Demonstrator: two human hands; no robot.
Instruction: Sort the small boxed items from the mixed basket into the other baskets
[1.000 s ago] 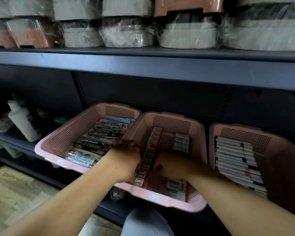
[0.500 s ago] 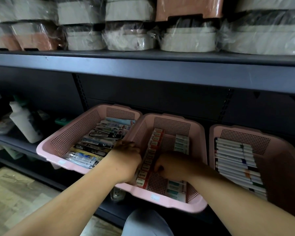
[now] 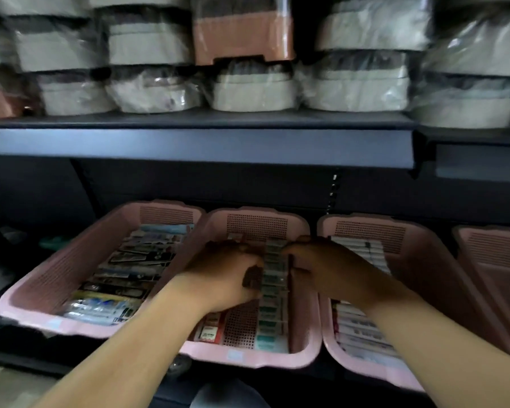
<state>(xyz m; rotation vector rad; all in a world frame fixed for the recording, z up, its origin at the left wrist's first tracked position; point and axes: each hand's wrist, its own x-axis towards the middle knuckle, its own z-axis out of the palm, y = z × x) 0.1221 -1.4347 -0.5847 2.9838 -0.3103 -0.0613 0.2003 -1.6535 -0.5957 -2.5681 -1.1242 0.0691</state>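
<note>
Head view, the only one: three pink baskets stand side by side beneath a dark upper shelf (image 3: 189,145). The left basket (image 3: 27,316) holds assorted boxes (image 3: 124,275) and is judged the mixed one. The right basket (image 3: 365,375) holds white boxes (image 3: 362,334). Both hands are inside the middle basket (image 3: 248,362), which carries red-labelled boxes (image 3: 209,334) on its left and a row of green-labelled boxes (image 3: 273,293) right of centre. The left hand (image 3: 227,275) lies over the red row and the right hand (image 3: 330,269) against the green row. The fingers are bent, but blur prevents telling whether either grips a box. Step judged: seating or straightening sorted boxes. The next move calls for fetching another box from the left basket and matching its label.
</note>
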